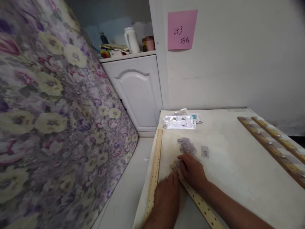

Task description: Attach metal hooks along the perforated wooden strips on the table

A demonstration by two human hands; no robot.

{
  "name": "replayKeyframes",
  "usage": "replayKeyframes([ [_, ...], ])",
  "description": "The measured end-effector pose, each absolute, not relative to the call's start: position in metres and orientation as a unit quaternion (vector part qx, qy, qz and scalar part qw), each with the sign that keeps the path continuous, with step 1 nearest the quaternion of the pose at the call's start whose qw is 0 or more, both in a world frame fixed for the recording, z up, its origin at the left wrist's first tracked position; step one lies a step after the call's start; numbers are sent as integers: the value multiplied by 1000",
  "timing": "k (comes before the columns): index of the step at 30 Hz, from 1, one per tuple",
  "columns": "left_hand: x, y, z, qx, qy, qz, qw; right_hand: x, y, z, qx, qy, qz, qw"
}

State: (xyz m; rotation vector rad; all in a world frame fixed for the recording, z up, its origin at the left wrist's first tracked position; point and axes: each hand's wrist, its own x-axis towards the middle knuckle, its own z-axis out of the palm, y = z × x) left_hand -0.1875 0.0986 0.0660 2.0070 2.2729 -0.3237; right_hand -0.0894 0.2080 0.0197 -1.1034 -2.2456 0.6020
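Note:
A pale wooden strip [202, 205] with rows of holes lies slanting on the table between my hands. At its far end, a small clear plastic packet [175, 165] shows between my fingertips, partly covered by them. My left hand [167, 195] is closed, its thumb and fingers pinching at the packet's near side. From the right, my right hand [192, 170] reaches over the strip with bent fingers closed at the packet's other side. Just beyond my right fingers is a pile of small clear packets [187, 145] with metal pieces. One single packet [205, 152] lies apart, to the right.
Another perforated strip [156, 162] runs along the table's left edge. Blister packaging [179, 122] lies at the back. Two wooden strips [269, 143] bearing clear packets lie at the right. A floral curtain [71, 127] and a white cabinet [135, 92] stand to the left.

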Motion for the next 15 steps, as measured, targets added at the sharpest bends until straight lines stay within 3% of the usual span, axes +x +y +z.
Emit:
replayKeyframes([
  [15,-191,104,70,639,753,-71,145,-89,208,20,-402,-843,221,279],
])
